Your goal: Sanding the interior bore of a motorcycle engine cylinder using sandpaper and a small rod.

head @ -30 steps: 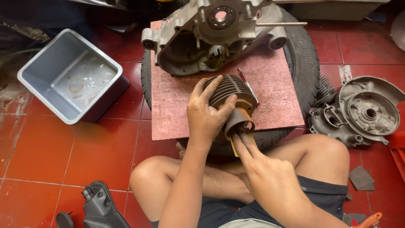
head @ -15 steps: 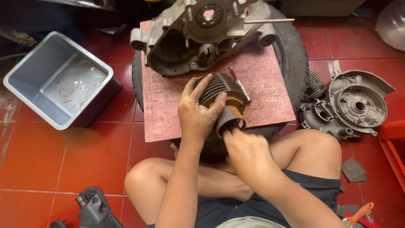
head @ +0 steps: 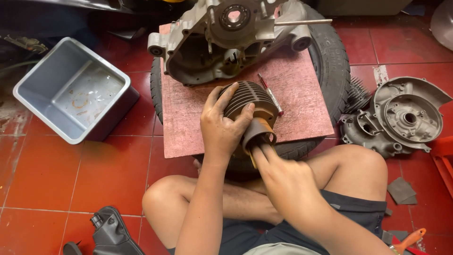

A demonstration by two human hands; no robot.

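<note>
A finned metal engine cylinder [head: 250, 101] lies tilted on a reddish board [head: 302, 99] that rests on a tyre [head: 335, 71]. My left hand [head: 222, 125] wraps over its fins and grips it. My right hand [head: 281, 177] is at the cylinder's open lower sleeve [head: 258, 131], with its fingers pushed into the bore. Whether those fingers hold anything is hidden. A large grey engine casing [head: 222, 38] stands at the far end of the board.
A small red-and-silver tool [head: 270, 93] lies on the board beside the cylinder. A grey plastic tub [head: 75, 92] sits on the red tiles at left. A round engine cover [head: 406, 115] lies at right. A black part [head: 111, 231] is near my left knee.
The view has shifted slightly. My right hand has moved further into the cylinder's open end, while my left hand keeps its grip on the fins.
</note>
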